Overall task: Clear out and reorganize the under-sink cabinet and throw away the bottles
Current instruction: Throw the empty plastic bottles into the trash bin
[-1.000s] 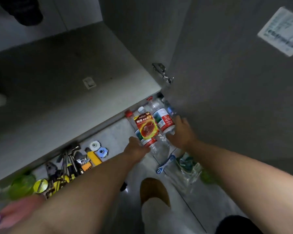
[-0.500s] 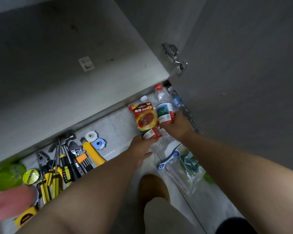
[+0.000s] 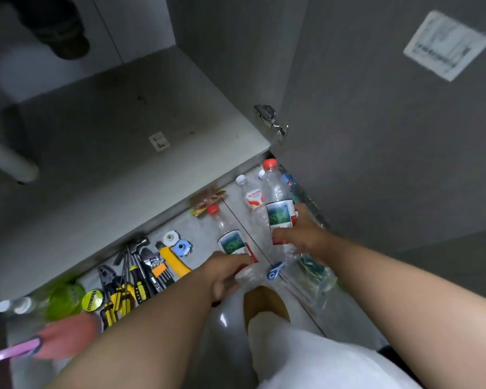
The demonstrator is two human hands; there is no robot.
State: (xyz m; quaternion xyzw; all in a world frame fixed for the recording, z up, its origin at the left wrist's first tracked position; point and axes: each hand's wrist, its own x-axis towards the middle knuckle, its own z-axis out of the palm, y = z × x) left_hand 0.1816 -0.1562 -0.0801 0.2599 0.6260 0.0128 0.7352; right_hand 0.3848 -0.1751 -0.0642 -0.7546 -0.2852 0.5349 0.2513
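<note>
The orange packet (image 3: 208, 200) that rode on top of the bunch half a second ago now lies on the floor tiles by the cabinet's front edge, and the bottles have split between the two hands. The left hand (image 3: 227, 273) grasps the left bottle (image 3: 230, 240) low on its body, fingers curled round it below the green label. The right hand (image 3: 300, 234) wraps the right bottle (image 3: 278, 209) across its label, its red cap pointing far. A white-capped bottle (image 3: 251, 197) and a blue-labelled bottle (image 3: 289, 183) crowd against it; I cannot tell whether they are inside that grip. All sit just above the floor, right of the tools (image 3: 132, 276) and beside the open cabinet door (image 3: 376, 136). The bottles look empty: clear, thin-walled and already dented, so probably very light, springy and slick. A firm squeeze would likely buckle them, so the stiffer neck or the labelled waist seems the surer hold.
</note>
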